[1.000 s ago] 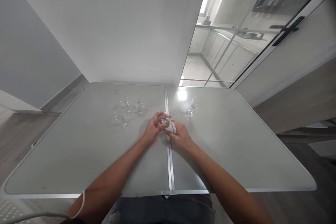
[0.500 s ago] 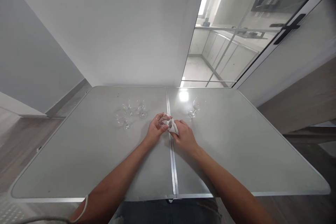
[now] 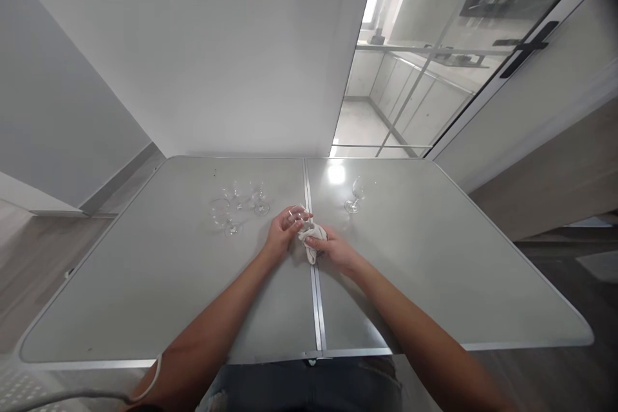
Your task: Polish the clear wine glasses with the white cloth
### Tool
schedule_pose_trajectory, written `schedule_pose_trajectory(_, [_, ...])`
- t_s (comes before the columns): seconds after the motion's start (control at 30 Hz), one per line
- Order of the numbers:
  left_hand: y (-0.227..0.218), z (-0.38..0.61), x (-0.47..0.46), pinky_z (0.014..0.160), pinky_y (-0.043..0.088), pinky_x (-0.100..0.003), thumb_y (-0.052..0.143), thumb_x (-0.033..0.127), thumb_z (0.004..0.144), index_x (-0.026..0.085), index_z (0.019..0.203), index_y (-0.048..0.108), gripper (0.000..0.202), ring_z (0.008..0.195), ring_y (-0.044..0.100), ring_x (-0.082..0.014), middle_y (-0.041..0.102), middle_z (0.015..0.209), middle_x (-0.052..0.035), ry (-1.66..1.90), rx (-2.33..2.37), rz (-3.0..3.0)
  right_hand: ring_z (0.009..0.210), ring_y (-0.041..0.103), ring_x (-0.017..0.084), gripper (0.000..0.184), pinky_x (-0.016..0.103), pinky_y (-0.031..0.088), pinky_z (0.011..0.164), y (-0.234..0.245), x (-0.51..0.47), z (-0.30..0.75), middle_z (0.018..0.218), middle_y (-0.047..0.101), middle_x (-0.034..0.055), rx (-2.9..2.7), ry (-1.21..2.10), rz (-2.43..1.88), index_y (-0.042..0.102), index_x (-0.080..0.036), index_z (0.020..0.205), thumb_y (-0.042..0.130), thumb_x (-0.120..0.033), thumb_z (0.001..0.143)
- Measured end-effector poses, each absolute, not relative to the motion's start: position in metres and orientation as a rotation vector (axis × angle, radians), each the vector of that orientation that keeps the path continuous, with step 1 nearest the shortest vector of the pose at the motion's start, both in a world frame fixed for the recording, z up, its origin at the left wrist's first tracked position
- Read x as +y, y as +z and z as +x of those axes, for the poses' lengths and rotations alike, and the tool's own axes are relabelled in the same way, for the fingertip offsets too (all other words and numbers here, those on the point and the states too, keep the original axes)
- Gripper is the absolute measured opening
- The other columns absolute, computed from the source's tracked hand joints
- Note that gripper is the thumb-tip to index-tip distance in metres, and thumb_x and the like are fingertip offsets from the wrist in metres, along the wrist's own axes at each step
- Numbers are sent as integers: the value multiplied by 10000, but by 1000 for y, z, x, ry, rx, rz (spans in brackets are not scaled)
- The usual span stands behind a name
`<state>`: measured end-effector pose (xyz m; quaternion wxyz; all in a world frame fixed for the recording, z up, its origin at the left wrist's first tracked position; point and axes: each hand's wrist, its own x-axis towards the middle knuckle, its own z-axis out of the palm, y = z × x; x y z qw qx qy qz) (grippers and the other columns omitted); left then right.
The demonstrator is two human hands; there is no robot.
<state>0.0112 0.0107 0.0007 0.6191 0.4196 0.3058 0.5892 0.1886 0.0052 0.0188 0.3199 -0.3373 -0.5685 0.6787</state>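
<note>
Near the table's centre seam, my left hand (image 3: 281, 229) is closed around the bowl of a clear wine glass (image 3: 297, 213). My right hand (image 3: 333, 248) grips a white cloth (image 3: 313, 238), pressed against the glass at its stem end; the foot is hidden by the cloth. To the left stand several clear stemmed glasses, among them a front one (image 3: 232, 226) and a rear one (image 3: 261, 206). One more wine glass (image 3: 353, 204) stands upright by itself to the right of my hands.
The pale grey folding table (image 3: 154, 283) has a metal seam (image 3: 317, 315) down its middle and a metal rim. A white wall (image 3: 232, 77) rises behind it. At the back right is a glass-paned door with a black handle (image 3: 528, 48).
My right hand has turned, thumb now on top, and the cloth hangs more loosely below it, bunched around the glass's stem end. My left hand keeps its hold, shifted slightly left.
</note>
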Motion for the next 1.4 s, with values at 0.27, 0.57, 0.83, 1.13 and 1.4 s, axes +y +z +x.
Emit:
schedule_pose_trajectory(0.27, [4, 7, 10, 922, 487, -370, 887, 389, 643, 176, 1174, 614, 633, 1110, 637, -286, 704, 1160, -150, 1349, 635, 1009, 756, 553, 187, 293, 298, 435, 700, 20, 2, 189, 822, 603, 35, -1855, 1097, -1090, 594, -187, 951, 653, -456, 851])
schedule_pose_trajectory(0.57, [7, 7, 4, 846, 513, -372, 893, 495, 590, 159, 1169, 628, 720, 999, 670, -289, 693, 1150, -156, 1259, 537, 1013, 557, 540, 165, 423, 317, 445, 578, 27, 9, 203, 665, 559, 10, -1439, 2172, -629, 584, -159, 930, 636, -571, 846])
schedule_pose_trajectory(0.83, [2, 11, 14, 982, 468, -413, 887, 326, 667, 165, 1110, 656, 525, 1116, 655, -294, 734, 1096, -129, 1439, 841, 1066, 793, 541, 190, 252, 298, 426, 723, 19, 9, 190, 835, 600, 29, -1860, 1000, -1162, 603, -196, 910, 677, -424, 832])
schedule_pose_trajectory(1.13, [8, 6, 5, 884, 516, -378, 917, 449, 584, 143, 1204, 630, 748, 1036, 676, -304, 701, 1166, -175, 1089, 479, 1023, 660, 619, 191, 444, 336, 499, 654, 21, 16, 208, 729, 623, 34, -1530, 2304, -575, 583, -149, 930, 770, -511, 755])
schedule_pose_trajectory(1.4, [-3, 11, 16, 956, 498, -389, 882, 333, 677, 189, 1182, 618, 588, 1196, 616, -296, 709, 1176, -140, 1385, 691, 947, 666, 506, 144, 310, 271, 419, 644, 16, 12, 189, 746, 596, -10, -1753, 1166, -1119, 628, -195, 963, 713, -455, 817])
